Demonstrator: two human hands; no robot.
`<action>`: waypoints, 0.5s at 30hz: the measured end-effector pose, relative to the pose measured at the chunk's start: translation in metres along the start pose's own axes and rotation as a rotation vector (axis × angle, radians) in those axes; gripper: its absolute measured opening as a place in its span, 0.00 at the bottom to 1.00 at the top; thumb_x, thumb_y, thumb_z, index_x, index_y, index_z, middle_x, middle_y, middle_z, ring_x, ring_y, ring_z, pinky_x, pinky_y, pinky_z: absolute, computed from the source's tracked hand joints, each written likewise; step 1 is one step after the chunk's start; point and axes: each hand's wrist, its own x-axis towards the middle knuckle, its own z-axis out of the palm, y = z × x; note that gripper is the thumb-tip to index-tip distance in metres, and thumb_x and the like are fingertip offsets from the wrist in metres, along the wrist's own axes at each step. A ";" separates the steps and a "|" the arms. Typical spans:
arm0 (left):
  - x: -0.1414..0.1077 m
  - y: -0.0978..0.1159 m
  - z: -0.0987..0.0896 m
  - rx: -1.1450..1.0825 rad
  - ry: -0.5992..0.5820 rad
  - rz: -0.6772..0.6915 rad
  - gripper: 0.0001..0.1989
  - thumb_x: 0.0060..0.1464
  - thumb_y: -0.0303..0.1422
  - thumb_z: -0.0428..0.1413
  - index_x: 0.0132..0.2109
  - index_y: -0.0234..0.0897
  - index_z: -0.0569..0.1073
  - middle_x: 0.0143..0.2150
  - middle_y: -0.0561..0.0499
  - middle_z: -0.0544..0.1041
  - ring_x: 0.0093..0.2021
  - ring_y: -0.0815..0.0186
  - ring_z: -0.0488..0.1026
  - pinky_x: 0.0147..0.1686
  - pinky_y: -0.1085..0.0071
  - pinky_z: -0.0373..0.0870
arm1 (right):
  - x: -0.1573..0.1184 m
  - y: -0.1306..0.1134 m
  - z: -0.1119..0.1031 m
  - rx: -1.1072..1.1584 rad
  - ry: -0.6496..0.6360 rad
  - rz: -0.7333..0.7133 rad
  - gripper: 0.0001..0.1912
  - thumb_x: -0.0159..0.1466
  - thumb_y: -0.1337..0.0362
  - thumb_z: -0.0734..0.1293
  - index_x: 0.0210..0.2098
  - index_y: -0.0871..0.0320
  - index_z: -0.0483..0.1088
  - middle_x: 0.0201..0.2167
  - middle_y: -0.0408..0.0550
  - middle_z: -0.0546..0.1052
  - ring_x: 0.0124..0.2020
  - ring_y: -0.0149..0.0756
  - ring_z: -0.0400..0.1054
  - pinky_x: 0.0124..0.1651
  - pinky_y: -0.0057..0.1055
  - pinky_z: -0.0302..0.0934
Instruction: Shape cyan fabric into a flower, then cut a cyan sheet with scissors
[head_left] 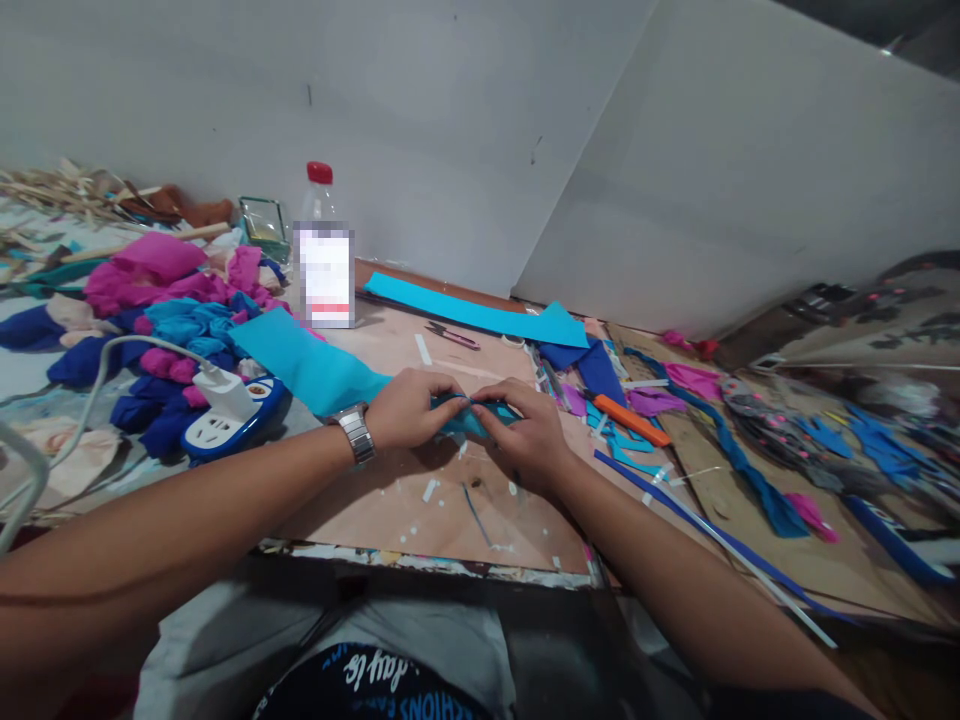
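As the left hand [414,408] and the right hand [531,436] meet nearly tip to tip, both pinch the folded, narrowed end of a long, turquoise, paper-like strip [311,365], whose broad flat part extends to the left beyond them. Beneath the hands lies the pinkish-brown wooden desk [341,515]. Beyond them are small, dark thread snips [454,337] and a flat turquoise band [461,309]; beyond and leftward stands a clear, red-capped bottle [321,207]. An orange-handled cutter [632,420] lies to their right, a blue-and-white power strip [236,420] to their left.

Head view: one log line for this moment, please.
left hand: pinching blue material | right hand: pinching same material | red-capped bottle: upright
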 end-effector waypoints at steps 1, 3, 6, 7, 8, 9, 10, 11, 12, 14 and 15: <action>0.000 0.000 0.000 0.001 -0.005 -0.005 0.15 0.65 0.40 0.53 0.40 0.37 0.81 0.36 0.49 0.83 0.36 0.63 0.76 0.36 0.70 0.65 | 0.000 0.000 0.000 -0.003 -0.002 0.003 0.03 0.65 0.65 0.70 0.38 0.54 0.77 0.36 0.47 0.82 0.38 0.39 0.75 0.45 0.38 0.69; 0.000 -0.002 0.001 0.019 -0.014 -0.016 0.17 0.65 0.42 0.52 0.37 0.36 0.80 0.33 0.49 0.81 0.33 0.65 0.74 0.33 0.70 0.63 | -0.001 0.001 0.001 -0.013 0.001 0.005 0.03 0.65 0.65 0.70 0.38 0.53 0.77 0.35 0.47 0.82 0.38 0.40 0.75 0.45 0.38 0.69; 0.000 -0.003 0.002 0.048 -0.018 -0.042 0.20 0.65 0.42 0.51 0.31 0.35 0.78 0.27 0.50 0.77 0.28 0.66 0.70 0.28 0.70 0.59 | 0.000 0.003 0.001 -0.014 0.007 -0.005 0.03 0.65 0.65 0.70 0.38 0.53 0.77 0.35 0.47 0.82 0.38 0.40 0.75 0.46 0.39 0.69; 0.000 -0.003 0.002 0.044 -0.013 -0.050 0.19 0.64 0.42 0.51 0.31 0.35 0.77 0.26 0.50 0.76 0.28 0.66 0.70 0.28 0.70 0.59 | 0.000 0.003 0.001 -0.009 0.006 -0.015 0.03 0.65 0.65 0.70 0.38 0.53 0.77 0.35 0.47 0.82 0.38 0.40 0.75 0.46 0.39 0.69; 0.000 -0.002 0.002 0.031 -0.009 -0.056 0.18 0.64 0.41 0.52 0.31 0.35 0.77 0.27 0.50 0.77 0.29 0.66 0.70 0.29 0.71 0.60 | 0.000 0.004 0.001 -0.004 0.005 -0.026 0.03 0.65 0.65 0.70 0.38 0.53 0.77 0.35 0.47 0.82 0.38 0.39 0.75 0.46 0.39 0.69; 0.000 -0.002 0.002 0.010 -0.006 -0.062 0.17 0.63 0.40 0.52 0.32 0.35 0.78 0.28 0.50 0.78 0.30 0.66 0.71 0.30 0.71 0.61 | 0.001 0.004 0.001 0.002 0.004 -0.038 0.03 0.65 0.66 0.70 0.38 0.53 0.77 0.35 0.46 0.82 0.38 0.39 0.75 0.46 0.38 0.69; 0.000 -0.002 0.001 -0.014 -0.007 -0.071 0.16 0.63 0.39 0.53 0.33 0.35 0.79 0.30 0.49 0.79 0.31 0.65 0.72 0.31 0.71 0.63 | 0.001 0.004 0.001 0.008 0.004 -0.050 0.03 0.65 0.66 0.70 0.38 0.53 0.77 0.35 0.46 0.82 0.38 0.39 0.76 0.45 0.38 0.69; 0.001 -0.001 0.001 -0.041 -0.011 -0.082 0.15 0.62 0.37 0.53 0.34 0.35 0.80 0.31 0.49 0.79 0.32 0.65 0.73 0.33 0.71 0.64 | 0.002 0.004 0.000 0.015 0.004 -0.061 0.03 0.65 0.67 0.70 0.38 0.53 0.77 0.35 0.46 0.82 0.38 0.39 0.76 0.45 0.38 0.69; 0.001 -0.001 0.001 -0.067 -0.017 -0.094 0.14 0.61 0.37 0.53 0.35 0.35 0.80 0.32 0.49 0.80 0.33 0.65 0.73 0.33 0.71 0.66 | 0.002 0.003 0.000 0.021 0.006 -0.069 0.03 0.64 0.67 0.70 0.37 0.53 0.77 0.35 0.46 0.82 0.38 0.39 0.76 0.45 0.38 0.69; 0.001 -0.001 0.001 -0.111 -0.028 -0.118 0.13 0.60 0.35 0.53 0.37 0.34 0.81 0.32 0.49 0.80 0.33 0.65 0.74 0.34 0.71 0.67 | 0.002 0.003 0.000 0.029 0.010 -0.077 0.04 0.64 0.68 0.70 0.37 0.53 0.77 0.35 0.46 0.82 0.38 0.39 0.76 0.45 0.39 0.70; 0.002 -0.002 0.002 -0.133 -0.029 -0.127 0.12 0.59 0.34 0.53 0.37 0.34 0.81 0.33 0.49 0.81 0.34 0.65 0.74 0.34 0.71 0.68 | 0.002 0.002 0.000 0.032 0.013 -0.081 0.04 0.64 0.68 0.70 0.38 0.53 0.77 0.36 0.46 0.82 0.38 0.39 0.76 0.45 0.39 0.70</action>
